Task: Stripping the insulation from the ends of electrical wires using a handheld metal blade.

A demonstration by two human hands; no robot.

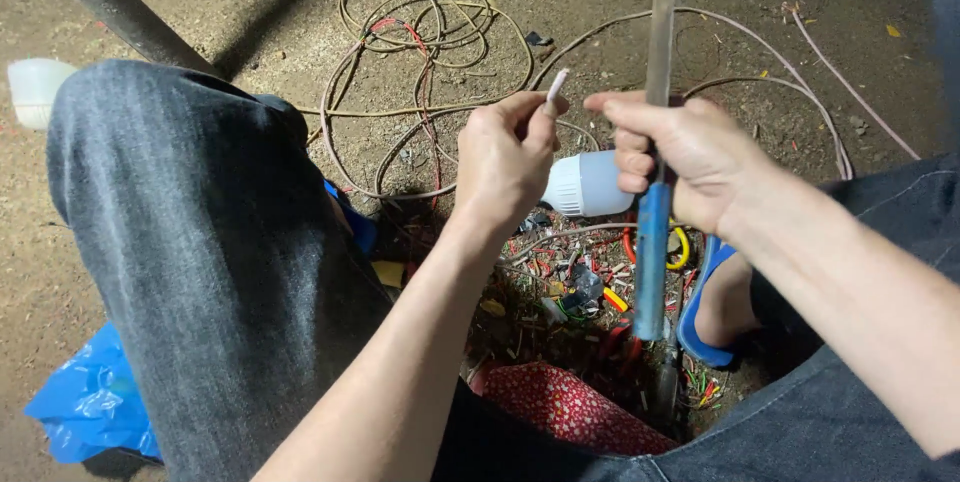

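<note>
While pinched in the left hand (505,157), thin white wire (556,85); right hand (680,152) grip clenched on blue-handled knife (655,192).

The knife (655,192) has a blue handle and a dull grey blade. The wire end (557,85) pinched above the left hand (505,162) is white. The bulb (590,184) on the ground is white too. Both trouser legs (210,252) are dark grey denim. The sandal (705,327) is blue, and so is the plastic bag (90,402). A red cloth (570,410) carries a pale floral pattern. The cables (420,52) are tan, with 1 red strand. The dirt ground (270,32) is brown.
</note>
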